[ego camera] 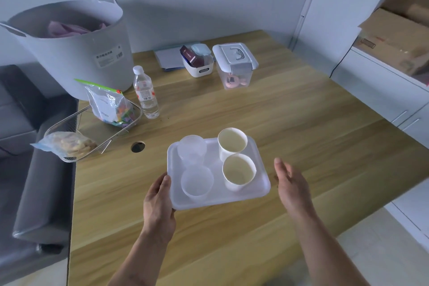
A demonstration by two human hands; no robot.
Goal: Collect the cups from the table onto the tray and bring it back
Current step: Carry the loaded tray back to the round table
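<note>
A translucent white tray [260, 189] lies on the wooden table in front of me. On it stand two white paper cups, one at the far right [232, 144] and one at the near right [239, 172]. Two clear plastic cups stand on its left half, one far [192, 149] and one near [197, 182]. My left hand [159, 202] grips the tray's near left edge, thumb on the rim. My right hand [291, 183] hovers just right of the tray with its fingers apart, holding nothing and not touching the tray.
A wire basket [76, 137] with bagged snacks and a zip bag sits at the table's left edge. A water bottle [145, 93], a large grey tub [76, 46], a small white bin [197, 60] and a lidded clear box [234, 65] stand further back. White cabinets are at the right.
</note>
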